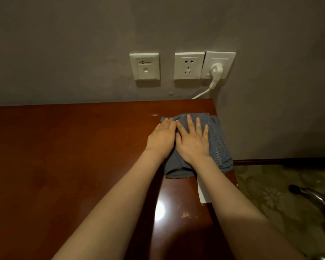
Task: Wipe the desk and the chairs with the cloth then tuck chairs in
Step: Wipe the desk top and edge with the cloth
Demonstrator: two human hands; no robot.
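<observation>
A folded blue-grey cloth (pixel 217 141) lies on the reddish-brown wooden desk (pixel 64 156), near its far right corner and partly over the right edge. My left hand (pixel 160 138) presses flat on the cloth's left part with straight fingers. My right hand (pixel 192 141) lies flat beside it on the cloth's middle, fingers spread. The two hands touch side by side. At the lower right, a chrome chair armrest (pixel 313 199) shows beside the desk.
The grey wall behind the desk carries a switch plate (pixel 144 66), a socket (pixel 189 65) and a white plug (pixel 216 70) with its cord running down behind the desk. A white paper (pixel 203 194) lies near the desk's right edge. Patterned carpet (pixel 270 194) lies to the right.
</observation>
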